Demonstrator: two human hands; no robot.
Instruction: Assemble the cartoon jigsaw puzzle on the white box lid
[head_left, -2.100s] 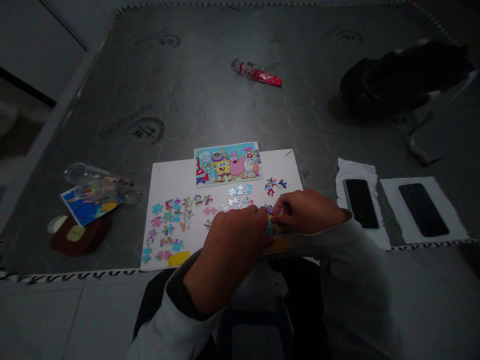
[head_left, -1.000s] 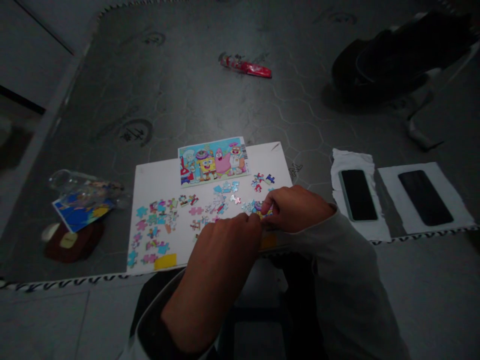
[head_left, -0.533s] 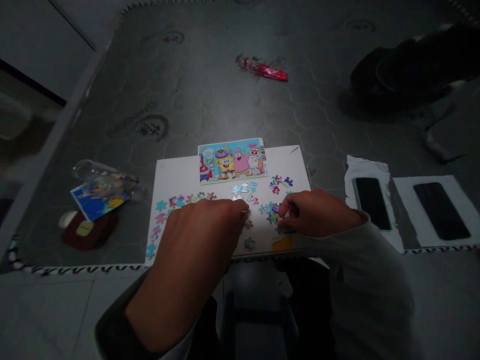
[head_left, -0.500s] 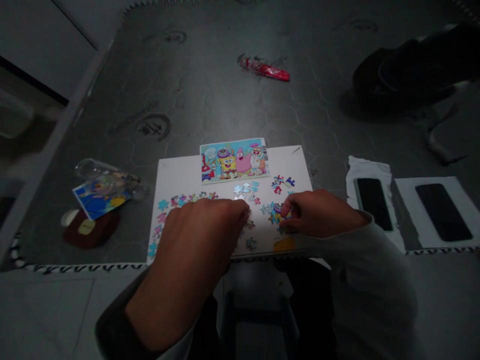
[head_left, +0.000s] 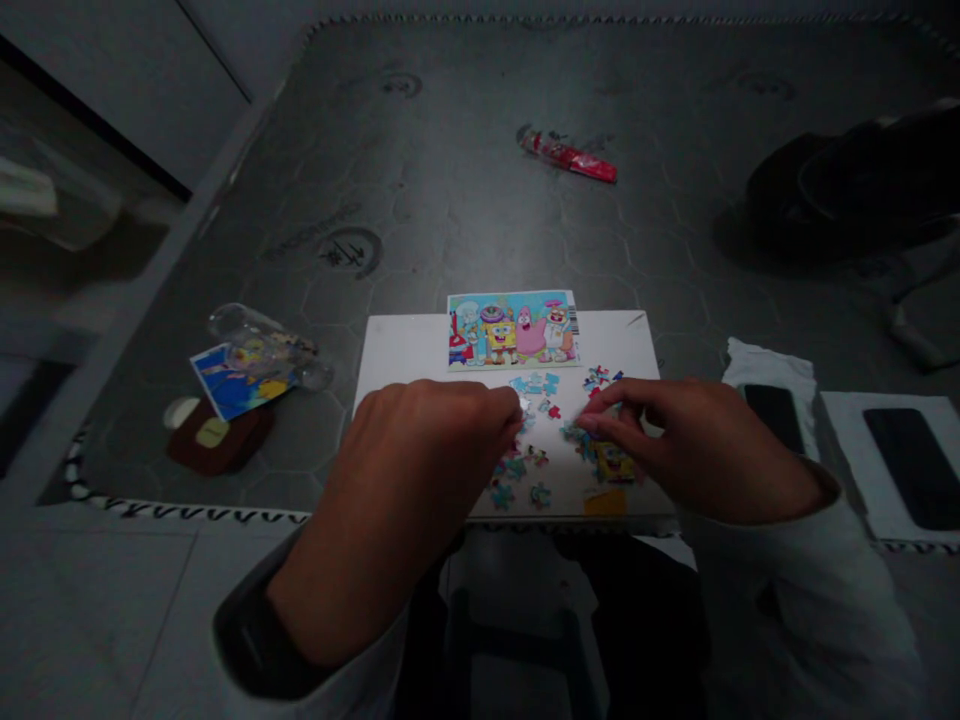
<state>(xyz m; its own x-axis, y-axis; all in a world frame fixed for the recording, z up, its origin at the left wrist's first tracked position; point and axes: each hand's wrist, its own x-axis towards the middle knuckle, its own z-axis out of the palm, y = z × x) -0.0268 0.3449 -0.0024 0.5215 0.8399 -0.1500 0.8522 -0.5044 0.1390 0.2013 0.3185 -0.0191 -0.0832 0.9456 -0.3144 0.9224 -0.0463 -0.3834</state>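
Note:
A white board (head_left: 409, 345) carries loose jigsaw puzzle pieces (head_left: 536, 383) and a cartoon picture card (head_left: 514, 330) at its far edge. My left hand (head_left: 427, 460) is closed above the board's left half, fingers curled down. Whatever its fingertips hold is hidden behind the hand. On the right side, my right hand (head_left: 675, 435) pinches with thumb and forefinger at a light-blue puzzle piece (head_left: 573, 432). This piece lies at the left of a partly joined cluster (head_left: 615, 462) showing a yellow face. Several loose pieces (head_left: 502, 492) lie between the hands and near the front edge.
Left of the board are a clear plastic wrapper (head_left: 262, 335), a blue card (head_left: 232, 385) and a brown pouch (head_left: 217, 440). Two dark phones, one (head_left: 913, 465) farthest right, lie on white pads. A red packet (head_left: 577, 160) lies farther back on the grey tabletop (head_left: 465, 220).
The view has shifted, so the table appears farther right. My right hand has moved left off the yellow-faced cluster, uncovering it, to the light-blue piece. My left hand stays closed.

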